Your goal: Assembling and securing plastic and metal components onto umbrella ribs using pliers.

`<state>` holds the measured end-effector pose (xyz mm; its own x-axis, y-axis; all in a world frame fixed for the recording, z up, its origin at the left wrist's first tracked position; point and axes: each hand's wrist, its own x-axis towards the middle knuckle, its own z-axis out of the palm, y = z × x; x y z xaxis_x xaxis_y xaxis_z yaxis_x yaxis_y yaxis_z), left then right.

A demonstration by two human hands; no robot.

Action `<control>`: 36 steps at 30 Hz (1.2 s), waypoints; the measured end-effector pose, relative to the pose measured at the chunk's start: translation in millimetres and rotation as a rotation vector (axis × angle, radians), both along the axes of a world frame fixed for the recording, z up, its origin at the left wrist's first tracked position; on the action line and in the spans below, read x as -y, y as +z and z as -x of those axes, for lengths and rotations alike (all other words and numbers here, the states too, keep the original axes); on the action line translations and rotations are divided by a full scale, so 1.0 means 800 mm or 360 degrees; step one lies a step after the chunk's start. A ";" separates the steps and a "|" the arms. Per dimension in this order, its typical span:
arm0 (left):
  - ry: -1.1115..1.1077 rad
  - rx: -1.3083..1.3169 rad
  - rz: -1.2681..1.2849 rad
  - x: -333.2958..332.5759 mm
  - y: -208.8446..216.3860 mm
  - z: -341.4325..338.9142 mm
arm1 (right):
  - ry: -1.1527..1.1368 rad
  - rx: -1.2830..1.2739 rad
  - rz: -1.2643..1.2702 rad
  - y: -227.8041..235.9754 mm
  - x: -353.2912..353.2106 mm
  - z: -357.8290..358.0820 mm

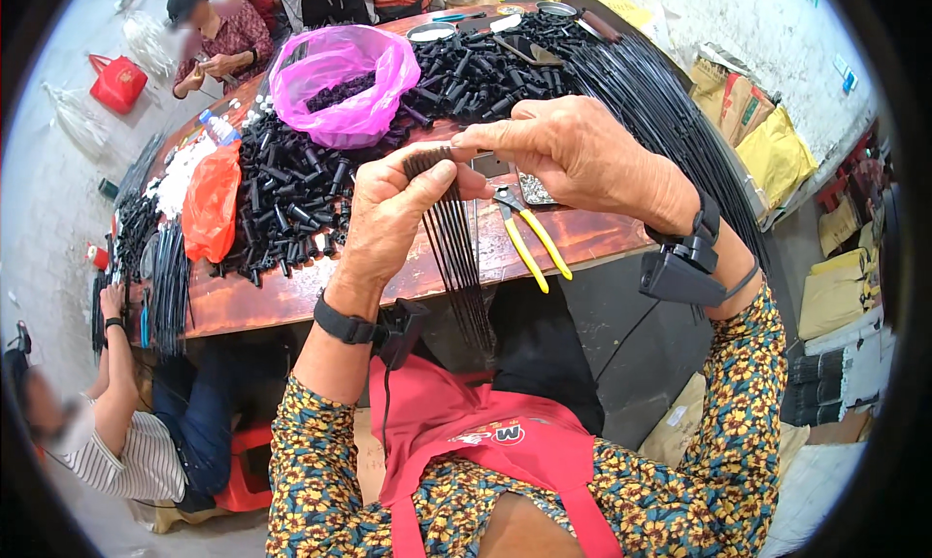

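Observation:
My left hand [383, 203] is closed around a bundle of thin black rods [458, 257], which hang down past the table's near edge. Its thumb presses the rods just below their upper ends. My right hand [587, 155] is closed too, its index finger and thumb brought to the tops of the rods; whatever lies between those fingertips is too small to make out. Just beyond the rods, yellow-handled pliers [529, 236] rest at the table's edge. A small tray of tiny metal pieces [535, 191] lies partly hidden behind my right hand.
Piles of short black plastic parts [289, 184] cover the wooden table [320, 301]. A pink plastic bag [296, 106] and an orange bag [212, 203] sit among them. Long black rods [670, 111] lie along the right side. Co-workers [126, 432] sit at left and at the far side.

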<state>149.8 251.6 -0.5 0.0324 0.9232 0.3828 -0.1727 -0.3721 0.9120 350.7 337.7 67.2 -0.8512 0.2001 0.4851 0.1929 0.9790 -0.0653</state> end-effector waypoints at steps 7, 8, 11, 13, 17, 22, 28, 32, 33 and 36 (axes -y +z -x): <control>0.0032 -0.0034 0.0007 0.000 0.002 -0.003 | -0.0185 0.0161 -0.0319 0.013 0.009 -0.003; 0.0030 -0.0031 0.0007 0.000 0.003 -0.004 | -0.0187 0.0164 -0.0320 0.014 0.008 -0.003; 0.0023 -0.0019 0.0011 -0.003 0.001 -0.004 | -0.0145 0.0163 -0.0373 0.013 0.005 -0.003; 0.0059 -0.0050 0.0004 -0.001 0.002 -0.004 | -0.0186 0.0198 -0.0487 0.019 0.011 -0.001; 0.0099 -0.0099 -0.0003 0.002 0.005 -0.006 | -0.0184 0.0214 -0.0465 0.020 0.011 0.002; 0.0053 -0.0069 0.0002 0.000 0.007 -0.008 | 0.0296 -0.0195 0.0242 -0.006 -0.021 0.008; 0.0011 0.0002 0.0012 0.002 0.008 -0.007 | 0.0251 -0.0154 0.0231 -0.008 -0.021 0.008; 0.0011 -0.0059 0.0005 0.000 0.007 -0.005 | 0.0082 -0.0018 0.0026 0.006 -0.013 0.003; 0.0016 -0.0059 -0.0007 -0.001 0.006 -0.006 | 0.0049 0.0036 -0.0071 0.010 -0.014 0.002; 0.0029 -0.0044 -0.0002 0.000 0.007 -0.007 | 0.0030 0.0107 -0.0120 0.015 -0.017 0.000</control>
<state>155.3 251.9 4.8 0.0263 0.9234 0.3830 -0.1408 -0.3759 0.9159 350.4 351.1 79.1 -0.8857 0.1485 0.4399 0.1757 0.9842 0.0214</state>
